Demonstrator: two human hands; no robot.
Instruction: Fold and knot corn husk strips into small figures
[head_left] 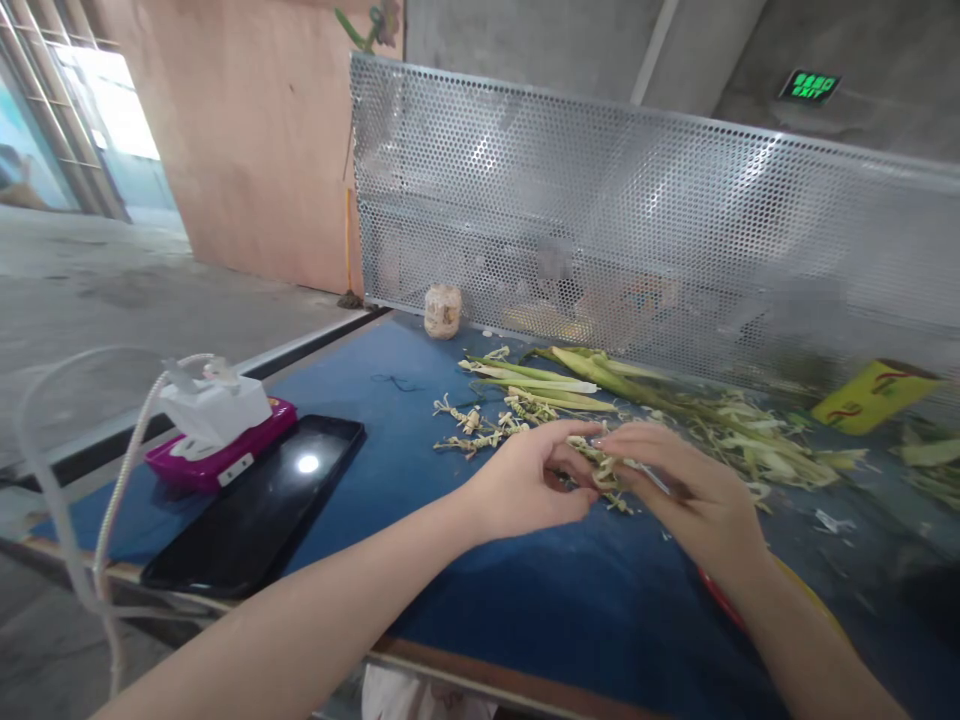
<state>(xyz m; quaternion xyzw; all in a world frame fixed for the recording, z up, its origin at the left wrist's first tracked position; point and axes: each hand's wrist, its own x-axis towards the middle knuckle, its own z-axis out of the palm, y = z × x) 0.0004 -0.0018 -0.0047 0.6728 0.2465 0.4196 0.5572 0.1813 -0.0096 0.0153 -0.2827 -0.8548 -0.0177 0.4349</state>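
Facing each other just over the blue tabletop [525,600], left hand [541,482] and right hand [694,485] meet at one small knotted strip [604,468], and that's the relation that counts: it sits right between them, neither hand nearer. The left comes at it from the left, thumb and fingers curled round into a pinch; the right answers from the other side, fingertips nipping the strip too. Its long axis? Tough call, fingers cover most of it. Beyond the left hand, and nearest to it, a cluster of similar knotted pieces [469,420]; further back, pale green stalks [536,380] lie roughly left to right, apart from both hands. And off past the right hand, long leaves [750,430] slant toward the right, a yellow can [870,397] beside them.
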